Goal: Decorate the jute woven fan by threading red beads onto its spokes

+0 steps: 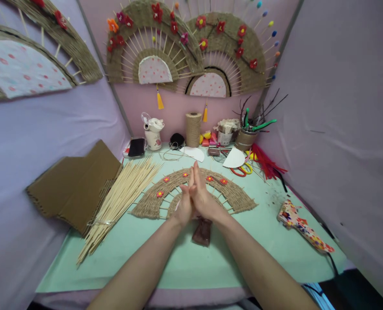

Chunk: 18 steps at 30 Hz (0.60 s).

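Observation:
My left hand (185,204) and my right hand (200,196) are pressed palm to palm over the middle of the table. The right fingers point up and away. Whatever lies between the palms, if anything, is hidden. Beneath them is a woven twine fan (239,194) on thin sticks, with several small red flowers with yellow centres along its band. My hands cover the middle of this fan. Just below my wrists lies a small packet of dark brown material (202,232), perhaps modelling clay.
To the left are brown cardboard (75,183) and a bundle of thin sticks (120,198). At the right lies a flower-patterned glue gun (304,226) with a cord. A twine spool (193,129), scissors (239,171) and a pot with pliers (246,138) line the back.

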### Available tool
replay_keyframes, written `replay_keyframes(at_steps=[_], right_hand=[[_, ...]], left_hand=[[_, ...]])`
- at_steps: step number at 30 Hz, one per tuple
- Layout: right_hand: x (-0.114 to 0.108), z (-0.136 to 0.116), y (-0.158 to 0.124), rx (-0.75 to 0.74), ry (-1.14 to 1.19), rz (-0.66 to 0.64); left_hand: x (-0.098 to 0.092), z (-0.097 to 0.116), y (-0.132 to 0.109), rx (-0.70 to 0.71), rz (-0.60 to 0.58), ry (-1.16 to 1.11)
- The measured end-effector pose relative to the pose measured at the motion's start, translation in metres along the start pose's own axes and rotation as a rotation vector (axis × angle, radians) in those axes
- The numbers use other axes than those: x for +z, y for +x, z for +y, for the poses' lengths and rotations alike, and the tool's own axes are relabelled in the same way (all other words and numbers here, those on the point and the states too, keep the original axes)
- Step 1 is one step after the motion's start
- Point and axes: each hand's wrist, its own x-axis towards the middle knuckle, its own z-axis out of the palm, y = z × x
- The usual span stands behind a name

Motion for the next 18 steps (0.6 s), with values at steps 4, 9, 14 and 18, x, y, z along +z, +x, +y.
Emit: replay_keyframes(at_steps=[4,9,14,18], right_hand=[[0.018,-0.008,-0.006,-0.105,-0.134,-0.087],[0.028,-0.016,-0.018,-0.148,-0.194,-0.201],[0.031,-0.022,-0.024,-0.173,-0.171,-0.315],[0.024,-0.018,-0.017,-0.142,-0.166,-0.209]], left_hand=[[-0.002,0.018,0.006,0.151,0.026,0.028],[-0.004,0.033,0.012,0.203,0.231,0.014],[-0.011,0.047,0.017,0.196,0.309,-0.096],[-0.020,0.053,0.021,0.073,0.239,-0.255]])
